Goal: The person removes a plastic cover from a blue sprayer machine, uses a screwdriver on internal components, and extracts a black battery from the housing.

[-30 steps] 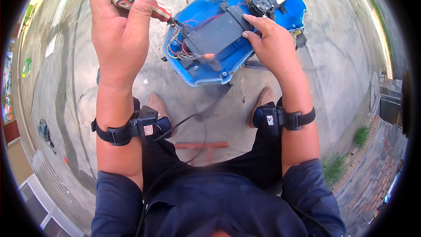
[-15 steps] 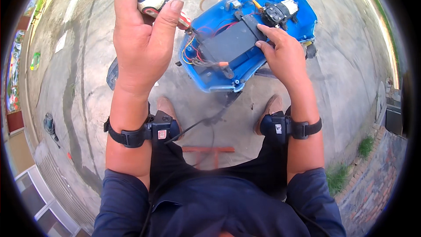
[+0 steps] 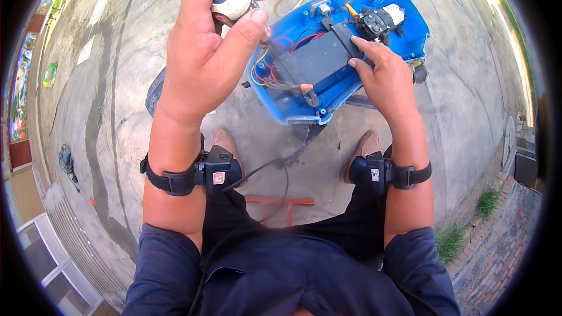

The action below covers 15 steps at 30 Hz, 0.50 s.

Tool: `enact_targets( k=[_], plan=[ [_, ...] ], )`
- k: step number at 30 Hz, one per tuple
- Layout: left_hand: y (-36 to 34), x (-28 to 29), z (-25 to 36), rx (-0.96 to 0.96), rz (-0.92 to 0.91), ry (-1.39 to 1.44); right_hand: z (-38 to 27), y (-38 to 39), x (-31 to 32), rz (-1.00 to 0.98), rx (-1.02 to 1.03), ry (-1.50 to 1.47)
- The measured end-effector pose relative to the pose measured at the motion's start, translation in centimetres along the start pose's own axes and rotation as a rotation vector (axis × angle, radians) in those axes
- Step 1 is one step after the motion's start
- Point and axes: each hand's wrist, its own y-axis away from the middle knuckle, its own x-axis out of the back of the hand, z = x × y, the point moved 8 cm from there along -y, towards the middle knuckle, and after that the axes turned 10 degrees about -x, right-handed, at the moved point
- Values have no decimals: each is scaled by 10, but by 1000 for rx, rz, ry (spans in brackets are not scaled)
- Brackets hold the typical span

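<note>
Over concrete ground (image 3: 451, 117), ahead of the shoes (image 3: 224, 141), a blue shell (image 3: 411, 42) is seen, hollow side up and skewed. Forearms (image 3: 174, 134) are extended from the lower edge, each banded with a black strap (image 3: 174, 183). Left hand (image 3: 205, 52) is raised at the shell's left side, wrist nearly upright, fingers curled; its grip is clamped around a tool (image 3: 235, 3). Right hand (image 3: 391, 76) is slanted in from the lower right; thumb and index finger are spread slightly apart, tips rested on the right end of a black box (image 3: 319, 58). The box is seated in the middle of the shell, tilted, dull and scuffed on top. Black pump (image 3: 379, 22), pale-labelled, is set to its upper right. The tool is white-topped with some red; its tip is hidden. Thin red and yellow wires (image 3: 270, 71) are bunched at the box's left end, with an orange cap (image 3: 307, 87) just beside.
</note>
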Motion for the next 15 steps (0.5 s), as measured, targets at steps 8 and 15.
enact_targets(
  k=[8, 15],
  plan=[
    [-6, -4, -3, 105, -254, 165, -1, 0, 0, 9, 10, 3],
    [-16, -13, 1, 170, -219, 21, -1, 0, -1, 11, 5, 15]
  ],
)
